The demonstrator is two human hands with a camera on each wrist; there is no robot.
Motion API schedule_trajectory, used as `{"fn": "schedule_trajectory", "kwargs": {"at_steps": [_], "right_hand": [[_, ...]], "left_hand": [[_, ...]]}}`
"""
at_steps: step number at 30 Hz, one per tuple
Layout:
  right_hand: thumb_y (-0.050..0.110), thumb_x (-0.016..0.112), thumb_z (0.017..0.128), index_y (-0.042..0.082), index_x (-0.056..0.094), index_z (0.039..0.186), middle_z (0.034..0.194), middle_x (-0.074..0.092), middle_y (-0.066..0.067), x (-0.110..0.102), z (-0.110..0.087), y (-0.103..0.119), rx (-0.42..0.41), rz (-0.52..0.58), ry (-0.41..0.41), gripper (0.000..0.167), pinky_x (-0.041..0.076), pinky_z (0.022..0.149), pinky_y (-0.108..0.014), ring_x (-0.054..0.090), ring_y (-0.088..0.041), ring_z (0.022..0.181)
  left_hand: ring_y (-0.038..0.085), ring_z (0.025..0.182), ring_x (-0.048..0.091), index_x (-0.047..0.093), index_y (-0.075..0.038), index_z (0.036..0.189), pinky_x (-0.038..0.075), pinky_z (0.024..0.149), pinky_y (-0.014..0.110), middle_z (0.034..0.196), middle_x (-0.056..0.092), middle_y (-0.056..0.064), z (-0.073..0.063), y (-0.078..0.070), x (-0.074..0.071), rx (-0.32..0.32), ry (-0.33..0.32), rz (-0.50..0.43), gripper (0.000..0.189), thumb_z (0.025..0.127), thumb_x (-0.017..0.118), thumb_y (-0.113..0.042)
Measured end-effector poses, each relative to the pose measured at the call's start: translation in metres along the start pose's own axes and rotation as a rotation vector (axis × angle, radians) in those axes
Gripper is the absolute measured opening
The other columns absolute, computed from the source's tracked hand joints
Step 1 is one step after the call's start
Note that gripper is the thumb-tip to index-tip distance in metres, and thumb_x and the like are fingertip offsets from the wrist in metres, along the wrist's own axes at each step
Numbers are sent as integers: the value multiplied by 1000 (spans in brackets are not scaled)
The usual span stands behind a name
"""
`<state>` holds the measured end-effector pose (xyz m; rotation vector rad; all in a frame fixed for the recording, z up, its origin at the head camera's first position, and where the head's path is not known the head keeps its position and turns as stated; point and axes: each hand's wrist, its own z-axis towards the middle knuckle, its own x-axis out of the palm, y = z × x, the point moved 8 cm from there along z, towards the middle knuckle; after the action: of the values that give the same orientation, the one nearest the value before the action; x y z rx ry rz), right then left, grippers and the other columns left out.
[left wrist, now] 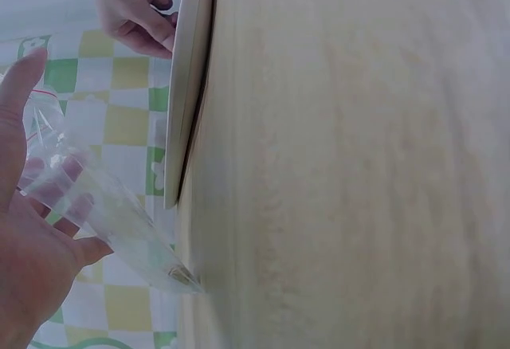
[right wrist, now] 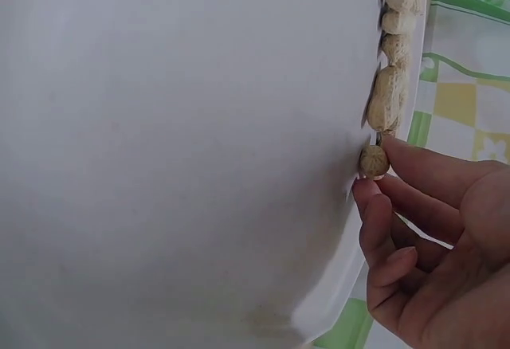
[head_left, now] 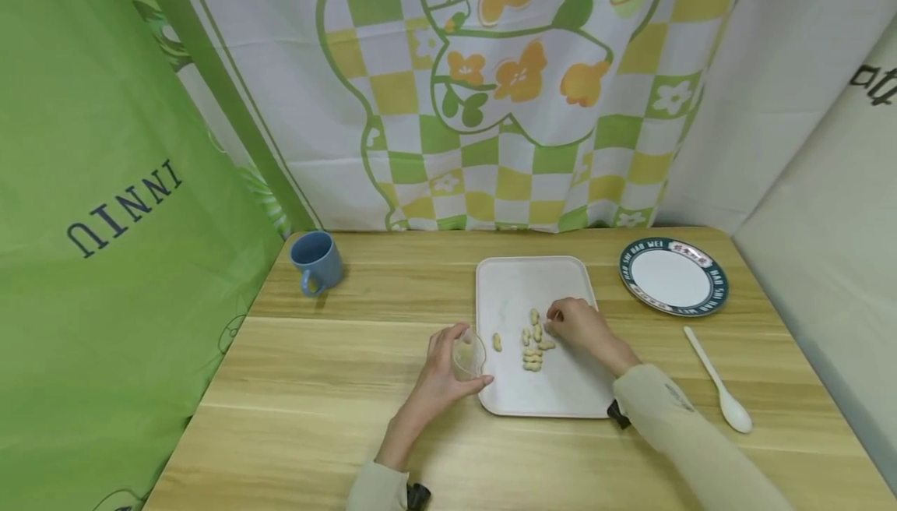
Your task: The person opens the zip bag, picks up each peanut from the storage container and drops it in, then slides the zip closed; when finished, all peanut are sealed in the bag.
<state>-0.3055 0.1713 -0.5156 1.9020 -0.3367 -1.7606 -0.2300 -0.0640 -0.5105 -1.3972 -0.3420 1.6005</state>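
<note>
My left hand holds a clear plastic zip bag at the tray's left edge, thumb and fingers spread around its mouth. In the left wrist view the bag hangs down, with something small and brownish in its bottom corner. Over the right part of the white tray, my right hand pinches a peanut between thumb and fingertips, low against the surface. Several unshelled peanuts lie grouped in the tray's middle. One more peanut lies apart to the left.
A blue mug stands at the table's back left. At the back right is a green-rimmed plate, with a white spoon in front of it. A patterned curtain hangs behind the wooden table.
</note>
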Motion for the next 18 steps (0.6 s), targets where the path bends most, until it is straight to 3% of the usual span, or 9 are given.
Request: {"fn": "schedule_trajectory", "kwargs": {"at_steps": [10,18], "right_hand": [[2,67,83,-3,71,97,79,64,-9,-2,-4,3,-11,19,11,15,48,64,-36,56,-20,71],[-3,67,80,-3,68,90,73,63,-6,-26,-11,21,-139,109,-163,10,46,59,-30,55,-16,66]], "left_hand": [[26,128,36,33,-10,142,42,100,48,133,42,7,0,0,0,-23,10,-18,86,75,83,-30],[27,127,37,34,-11,141,42,100,48,132,42,8,0,1,-2,-43,9,-15,85,75,83,-31]]}}
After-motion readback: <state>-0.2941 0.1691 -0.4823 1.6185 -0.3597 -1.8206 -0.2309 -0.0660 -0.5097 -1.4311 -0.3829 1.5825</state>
